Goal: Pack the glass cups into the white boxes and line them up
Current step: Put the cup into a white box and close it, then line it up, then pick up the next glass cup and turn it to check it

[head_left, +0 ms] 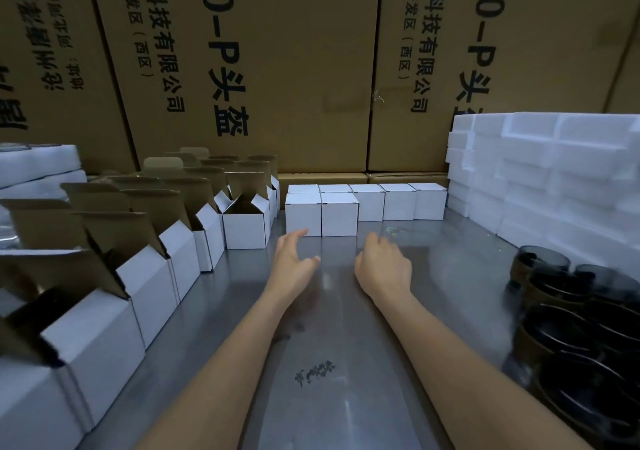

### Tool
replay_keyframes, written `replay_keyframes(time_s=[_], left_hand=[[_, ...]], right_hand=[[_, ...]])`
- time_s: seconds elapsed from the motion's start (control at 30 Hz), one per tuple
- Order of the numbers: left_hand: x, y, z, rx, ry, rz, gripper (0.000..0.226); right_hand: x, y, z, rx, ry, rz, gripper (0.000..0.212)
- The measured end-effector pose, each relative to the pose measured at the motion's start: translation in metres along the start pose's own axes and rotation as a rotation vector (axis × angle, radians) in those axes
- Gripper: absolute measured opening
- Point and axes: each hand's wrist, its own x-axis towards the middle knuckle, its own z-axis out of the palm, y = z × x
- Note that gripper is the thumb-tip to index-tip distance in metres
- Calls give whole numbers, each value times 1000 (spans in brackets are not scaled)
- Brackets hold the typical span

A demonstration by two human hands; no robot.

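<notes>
Currently, dark glass cups (pixel 568 297) sit clustered at the desk's (pixel 346 363) right edge; closed white boxes (pixel 322 216) line the back, open boxes (pixel 242 221) run along the left. Left hand (pixel 292 259) hovers just before the closed row, grip released, fingers relaxed. Right hand (pixel 382 266) loosely curled, grasping nothing. Risk: a careless reach right could knock the crowded cups together. Foam blocks (pixel 554 179) stacked behind them hem that side.

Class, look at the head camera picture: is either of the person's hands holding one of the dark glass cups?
No: both the left hand and right hand hover empty over the metal table, while the dark glass cups sit untouched at the right.
</notes>
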Motion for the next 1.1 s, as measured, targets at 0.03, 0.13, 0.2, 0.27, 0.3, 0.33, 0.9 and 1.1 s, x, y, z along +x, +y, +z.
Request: replay_keyframes(time_s=[0.03, 0.13, 0.2, 0.27, 0.3, 0.33, 0.9, 1.1], left_hand=[[-10, 4, -2, -42, -1, 1, 48], [-44, 15, -6, -140, -10, 14, 34], [-64, 21, -9, -171, -12, 29, 30], [-81, 27, -12, -212, -18, 22, 29], [-89, 30, -14, -229, -22, 13, 29], [-94, 31, -15, -239, -24, 7, 29], [-127, 42, -19, -184, -55, -15, 20], [-124, 40, -18, -141, -50, -1, 17]], right_hand=[[-9, 0, -5, 2, 3, -13, 19], [-34, 1, -18, 6, 12, -38, 20], [-50, 1, -28, 13, -4, -43, 23], [-64, 2, -36, 25, -24, -59, 26], [-70, 1, -40, 26, -31, -67, 28], [-74, 1, -42, 24, -33, -74, 30], [-20, 73, -137, -301, -270, 288, 41], [-23, 117, -134, -354, -433, 488, 58]])
